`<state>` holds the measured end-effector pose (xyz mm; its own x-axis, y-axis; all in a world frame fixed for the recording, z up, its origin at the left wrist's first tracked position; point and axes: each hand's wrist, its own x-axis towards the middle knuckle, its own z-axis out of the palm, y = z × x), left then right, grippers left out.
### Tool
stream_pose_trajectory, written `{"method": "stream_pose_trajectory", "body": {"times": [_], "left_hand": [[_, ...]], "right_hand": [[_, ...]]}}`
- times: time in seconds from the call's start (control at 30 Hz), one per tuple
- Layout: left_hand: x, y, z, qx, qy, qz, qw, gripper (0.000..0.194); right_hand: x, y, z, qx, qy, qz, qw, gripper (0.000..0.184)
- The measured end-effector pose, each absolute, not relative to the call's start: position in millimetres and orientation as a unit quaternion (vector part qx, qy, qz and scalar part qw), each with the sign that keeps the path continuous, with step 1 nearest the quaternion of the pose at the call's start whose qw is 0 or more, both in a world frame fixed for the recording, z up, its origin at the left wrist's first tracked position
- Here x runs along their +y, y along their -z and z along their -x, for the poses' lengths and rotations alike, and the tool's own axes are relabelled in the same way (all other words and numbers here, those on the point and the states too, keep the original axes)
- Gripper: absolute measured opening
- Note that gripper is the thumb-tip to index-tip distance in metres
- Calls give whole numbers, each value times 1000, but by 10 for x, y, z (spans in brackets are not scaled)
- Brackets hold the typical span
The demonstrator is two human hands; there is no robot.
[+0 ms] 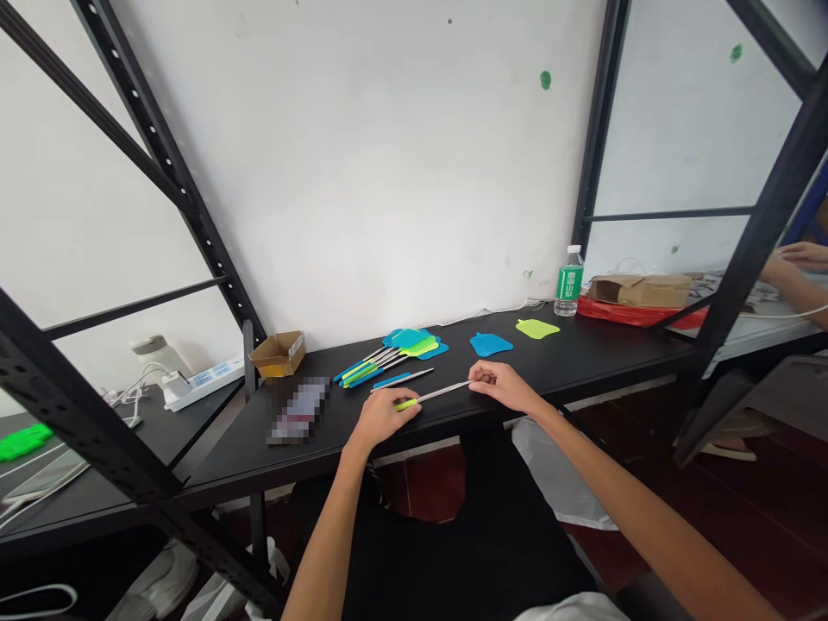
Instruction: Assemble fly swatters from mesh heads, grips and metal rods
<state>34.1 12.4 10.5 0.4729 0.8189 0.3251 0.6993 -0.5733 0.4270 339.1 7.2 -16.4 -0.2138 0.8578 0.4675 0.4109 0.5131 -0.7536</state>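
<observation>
Near the front edge of the black table, my left hand (386, 417) is closed around the yellow-green handle of a metal fly swatter rod (446, 392). The fingertips of my right hand (499, 385) pinch the rod's thin far end. Just behind lies another rod with a blue handle (396, 379). A pile of assembled fly swatters (381, 360) in blue and green rests farther back, handles pointing left. A loose blue swatter head (490, 345) lies beyond my right hand, and a yellow-green swatter head (537, 329) is farther right.
A small open cardboard box (278, 354) and a pixelated flat object (300, 411) are at the left of the table (239, 457). A water bottle (569, 283) stands at the back right. Black metal posts (599, 121) frame the space. Another person's hand (802, 259) shows far right.
</observation>
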Motion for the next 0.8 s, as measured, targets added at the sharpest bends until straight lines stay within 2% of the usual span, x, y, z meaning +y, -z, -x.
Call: {"method": "stream_pose_trajectory", "body": {"times": [0.8], "left_hand": [[133,-96,-334,441,-250,-854,117,26]], "right_hand": [[39,127,-3394,-763,-219,437,423,21]]}}
